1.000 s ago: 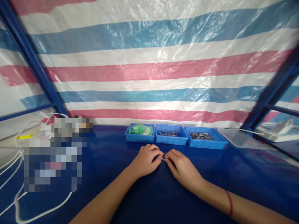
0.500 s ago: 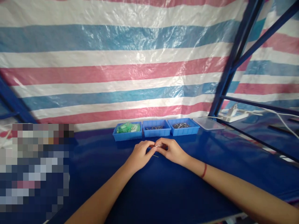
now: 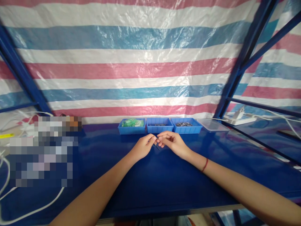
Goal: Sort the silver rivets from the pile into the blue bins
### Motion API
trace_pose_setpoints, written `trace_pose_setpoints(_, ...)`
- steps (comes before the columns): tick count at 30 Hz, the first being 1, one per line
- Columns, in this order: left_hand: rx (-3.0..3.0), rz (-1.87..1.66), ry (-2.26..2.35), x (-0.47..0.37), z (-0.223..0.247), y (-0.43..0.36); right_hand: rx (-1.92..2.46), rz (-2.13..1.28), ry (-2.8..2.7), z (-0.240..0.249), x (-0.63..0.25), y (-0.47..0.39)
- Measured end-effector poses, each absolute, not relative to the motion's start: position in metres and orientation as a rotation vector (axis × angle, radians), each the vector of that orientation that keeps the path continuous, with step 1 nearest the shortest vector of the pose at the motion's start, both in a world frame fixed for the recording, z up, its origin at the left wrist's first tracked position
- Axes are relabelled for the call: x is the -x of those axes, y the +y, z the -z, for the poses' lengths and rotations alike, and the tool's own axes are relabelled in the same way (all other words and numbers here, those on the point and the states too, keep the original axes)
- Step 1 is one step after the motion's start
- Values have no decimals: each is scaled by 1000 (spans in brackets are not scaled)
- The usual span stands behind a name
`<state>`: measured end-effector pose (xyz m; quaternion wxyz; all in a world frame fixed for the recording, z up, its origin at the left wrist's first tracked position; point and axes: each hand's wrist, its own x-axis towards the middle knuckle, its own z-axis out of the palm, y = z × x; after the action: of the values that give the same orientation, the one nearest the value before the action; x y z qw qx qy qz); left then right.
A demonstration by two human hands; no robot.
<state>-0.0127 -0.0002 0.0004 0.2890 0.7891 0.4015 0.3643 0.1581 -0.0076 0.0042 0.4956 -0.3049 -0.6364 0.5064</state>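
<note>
My left hand (image 3: 144, 146) and my right hand (image 3: 175, 143) meet at the fingertips over the blue table (image 3: 164, 185). Both are closed in a pinch around a small thin dark metal piece (image 3: 157, 146), whose end sticks out below the fingers. Its exact shape is too small to tell. Behind the hands three blue bins stand side by side: the left bin (image 3: 132, 130) holds green and clear items, while the middle bin (image 3: 160, 128) and the right bin (image 3: 186, 129) hold small metal parts.
A clear plastic lid (image 3: 215, 125) lies right of the bins. Farther right is a white device (image 3: 241, 117) with cables. Blue metal frame posts flank the table, with a striped sheet (image 3: 141, 70) behind. A white cable (image 3: 44, 207) curls at the left, beside a blurred-out area.
The view has shifted, showing more of the left side and the table's front edge. My right fingers have changed their hold, and the thin piece now points down and to the right from between the hands.
</note>
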Motion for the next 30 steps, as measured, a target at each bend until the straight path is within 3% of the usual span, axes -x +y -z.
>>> trace_pose_setpoints(10,-2047,-1025,1053,12,0,0,826,-917,-1700,-4,-163,-4)
trace_pose_setpoints(19,-2332,-1249,1133,16,-5,1,965,-265,-2035,-15,-177,2)
trace_pose_setpoints(30,-2575,-868,1223,17,1,-3,1811,319,-1658,-24,-246,45)
